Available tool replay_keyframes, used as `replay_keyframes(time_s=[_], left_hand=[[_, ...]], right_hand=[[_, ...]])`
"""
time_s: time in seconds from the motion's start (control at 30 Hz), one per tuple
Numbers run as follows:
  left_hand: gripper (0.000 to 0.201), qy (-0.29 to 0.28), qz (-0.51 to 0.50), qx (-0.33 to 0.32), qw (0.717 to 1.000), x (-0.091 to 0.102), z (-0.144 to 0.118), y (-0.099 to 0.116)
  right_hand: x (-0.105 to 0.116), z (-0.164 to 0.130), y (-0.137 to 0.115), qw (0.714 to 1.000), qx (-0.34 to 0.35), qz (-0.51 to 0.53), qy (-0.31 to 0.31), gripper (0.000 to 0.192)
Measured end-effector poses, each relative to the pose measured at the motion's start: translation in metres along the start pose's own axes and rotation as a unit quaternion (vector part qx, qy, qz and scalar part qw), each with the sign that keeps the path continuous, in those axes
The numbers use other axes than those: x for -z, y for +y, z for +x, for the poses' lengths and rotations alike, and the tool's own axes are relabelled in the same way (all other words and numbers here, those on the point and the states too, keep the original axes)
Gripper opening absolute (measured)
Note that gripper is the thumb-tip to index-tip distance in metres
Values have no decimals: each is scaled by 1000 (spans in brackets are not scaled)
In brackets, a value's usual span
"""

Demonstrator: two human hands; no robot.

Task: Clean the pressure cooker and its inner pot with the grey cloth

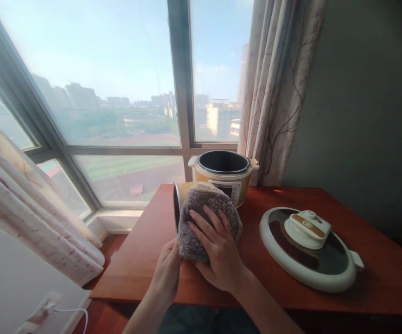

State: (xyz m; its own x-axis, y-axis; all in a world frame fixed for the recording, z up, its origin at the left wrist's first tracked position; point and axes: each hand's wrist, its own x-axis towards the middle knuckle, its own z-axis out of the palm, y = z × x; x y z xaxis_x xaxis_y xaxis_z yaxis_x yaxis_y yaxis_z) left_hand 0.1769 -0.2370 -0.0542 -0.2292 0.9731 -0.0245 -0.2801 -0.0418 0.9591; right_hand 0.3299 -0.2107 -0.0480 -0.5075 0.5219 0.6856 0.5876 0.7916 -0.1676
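Note:
A gold-sided inner pot (183, 189) is tipped on its side over the table, its dark mouth turned to the left. My left hand (169, 264) grips its rim at the lower left, with the fingertips partly hidden. Draped over the pot's outside is a grey-brown fluffy cloth (194, 241), which covers most of it. My right hand (218, 246) presses the cloth against the pot, fingers spread across it. Just behind stands an electric pressure cooker (244, 183), upright and lidless, with a black interior and a front panel.
A round lid (273, 250) with a white rim and knob lies at right on the reddish-brown table (127, 273). Windows stand behind, with a curtain (273, 93) at right and another curtain (41, 208) at left. A white cable (70, 311) is plugged in at lower left.

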Motion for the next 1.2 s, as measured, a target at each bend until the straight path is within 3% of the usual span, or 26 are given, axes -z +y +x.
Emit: replay_keyframes(time_s=[0.17,0.27,0.37,0.57,0.7,0.83,1.0,1.2], left_hand=[[41,3,-33,46,998,-4,0,2],[38,23,-20,24,999,3,1,-12],[40,0,21,-17,1000,11,3,-27],[49,-78,144,-73,984,32,13,-48],[49,-84,201,-107,970,47,24,-63],[52,-95,213,-133,963,46,31,-65],[53,-77,209,-149,963,36,29,-66],[47,-114,229,-146,956,26,22,-70]], right_hand=[[-12,-10,0,999,-22,-11,36,68],[-14,-8,0,998,-27,-9,50,66],[-11,0,2,998,-38,-4,55,64],[0,36,14,997,-62,27,35,61],[2,67,26,993,-98,62,8,55],[-6,83,27,990,-132,56,12,52],[-20,67,17,992,-121,15,44,63],[-33,24,15,989,-105,19,104,70]])
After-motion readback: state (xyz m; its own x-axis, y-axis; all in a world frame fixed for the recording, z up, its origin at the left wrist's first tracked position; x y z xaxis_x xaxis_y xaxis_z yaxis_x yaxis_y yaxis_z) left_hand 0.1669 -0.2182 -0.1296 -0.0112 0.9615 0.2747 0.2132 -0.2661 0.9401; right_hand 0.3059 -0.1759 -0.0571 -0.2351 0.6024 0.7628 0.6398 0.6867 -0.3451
